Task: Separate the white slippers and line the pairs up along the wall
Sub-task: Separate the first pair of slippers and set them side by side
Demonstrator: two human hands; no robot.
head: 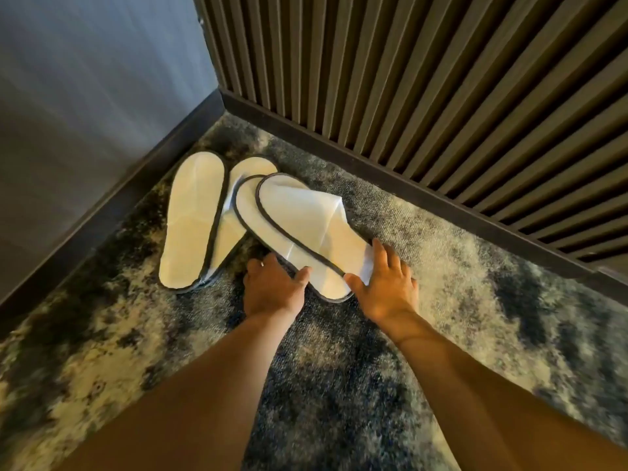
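Observation:
Several white slippers with dark trim lie in a room corner on the carpet. One flat slipper (193, 219) lies leftmost, overlapping a second slipper (249, 171) beneath it. A stacked pair lies diagonally to the right; its top slipper (299, 219) has a loose white upper flap. My left hand (272, 287) touches the near left edge of this pair, thumb on the sole. My right hand (384, 283) rests on the near right edge, fingers spread over the flap. Neither hand has visibly closed around a slipper.
A grey wall (85, 96) with a dark baseboard (112, 205) runs along the left. A slatted wooden wall (424, 79) with its own baseboard (407, 195) runs along the right. The mottled blue and beige carpet (339, 368) covers the floor.

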